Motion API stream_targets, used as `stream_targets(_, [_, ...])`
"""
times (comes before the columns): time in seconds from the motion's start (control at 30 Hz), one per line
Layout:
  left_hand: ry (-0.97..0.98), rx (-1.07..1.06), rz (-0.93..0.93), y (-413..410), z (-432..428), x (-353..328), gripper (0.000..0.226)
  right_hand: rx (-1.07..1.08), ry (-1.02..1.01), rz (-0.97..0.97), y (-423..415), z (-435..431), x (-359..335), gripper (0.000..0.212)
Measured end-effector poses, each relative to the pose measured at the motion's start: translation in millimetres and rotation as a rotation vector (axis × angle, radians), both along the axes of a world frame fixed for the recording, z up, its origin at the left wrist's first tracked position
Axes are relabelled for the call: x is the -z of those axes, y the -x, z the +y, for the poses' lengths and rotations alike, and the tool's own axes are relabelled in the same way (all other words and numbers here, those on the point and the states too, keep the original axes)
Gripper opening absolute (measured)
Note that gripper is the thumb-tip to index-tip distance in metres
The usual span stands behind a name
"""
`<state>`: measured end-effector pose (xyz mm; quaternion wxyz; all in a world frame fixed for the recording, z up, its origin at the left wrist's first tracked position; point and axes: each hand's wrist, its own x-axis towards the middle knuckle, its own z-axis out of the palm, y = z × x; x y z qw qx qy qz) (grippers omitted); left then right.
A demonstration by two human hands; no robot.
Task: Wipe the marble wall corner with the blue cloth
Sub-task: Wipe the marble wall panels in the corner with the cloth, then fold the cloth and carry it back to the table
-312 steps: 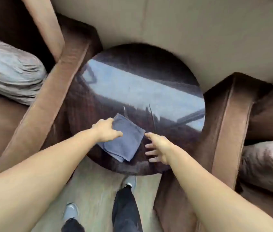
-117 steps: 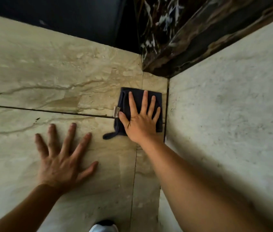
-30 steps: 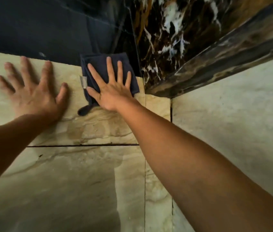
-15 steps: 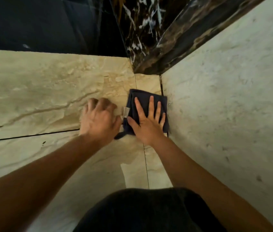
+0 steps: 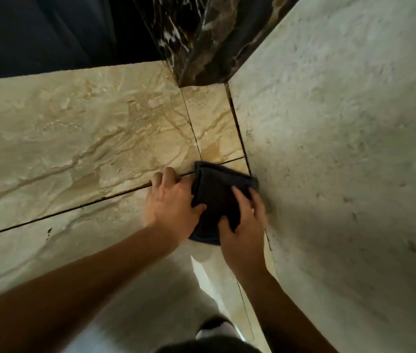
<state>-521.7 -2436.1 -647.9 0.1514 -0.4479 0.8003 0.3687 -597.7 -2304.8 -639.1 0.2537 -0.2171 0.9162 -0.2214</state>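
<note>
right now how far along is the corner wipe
Done: the blue cloth is up on the marble wall, pressed beside the corner seam. In hand: the left hand and right hand both grip it. Left: nothing shows which stone is already wiped, and the textured side wall isn't under the cloth.

Two hands: left, right. One cloth. Two pale wall faces: veined, rough. One dark marble band. One shoe.
</note>
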Motion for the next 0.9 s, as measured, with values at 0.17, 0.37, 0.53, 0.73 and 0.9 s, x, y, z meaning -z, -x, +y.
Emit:
stream_targets(0.17, [-0.047, 0.174, 0.016, -5, -5, -11, 0.045, 0.579, -0.031, -0.237, 5, -13, -7, 0.052])
stream_targets(0.37, [-0.333, 0.162, -0.076, -29, -46, -60, 0.031, 0.455, -0.062, -0.571, -5, -57, -80, 0.023])
stream_targets(0.53, [-0.666, -0.539, 0.076, -114, -54, -152, 0.053, 0.214, -0.008, -0.577, -35, -69, -165, 0.011])
stream_targets(0.73, [-0.859, -0.923, 0.241, -183, -32, -350, 0.049, -0.002, 0.076, -0.62, -58, -71, -337, 0.016])
stream_targets(0.9, [-0.727, -0.942, 0.349, -193, -10, -554, 0.03, -0.108, 0.154, -0.564, -67, -74, -528, 0.018])
